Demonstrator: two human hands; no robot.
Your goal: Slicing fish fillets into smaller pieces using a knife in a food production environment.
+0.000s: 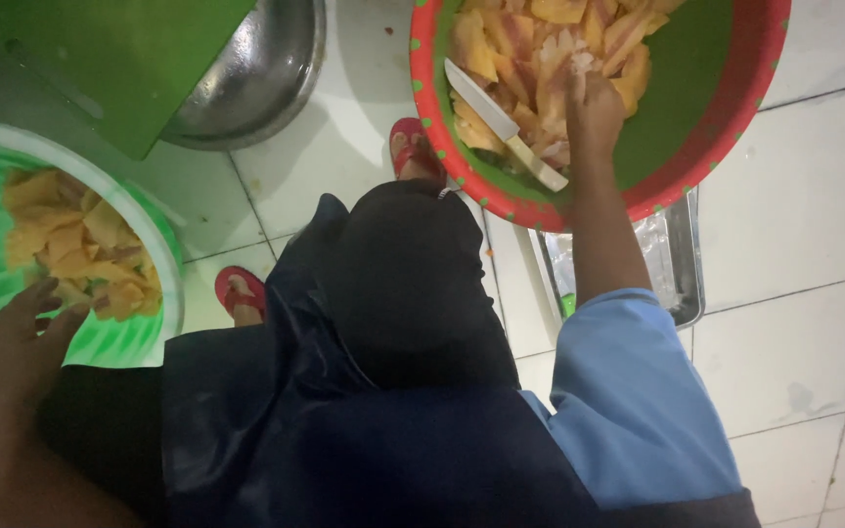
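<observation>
The right hand [594, 103] reaches into the red-rimmed basin [735, 127] and rests on the heap of orange fruit pieces [540, 49], fingers curled down among them so that I cannot tell whether it has hold of one; a knife [501, 125] with a pale handle lies on the pieces just left of it, untouched. The left hand [17, 347] lies open, fingers spread, on the near rim of the green basket [149, 254] holding more cut pieces [80, 249], grasping nothing. Between the two containers are the person's dark-clad knees and red sandals [418, 147], with a steel bowl [266, 68] and green board [119, 59] beyond and a metal tray [682, 274] partly under the basin.
</observation>
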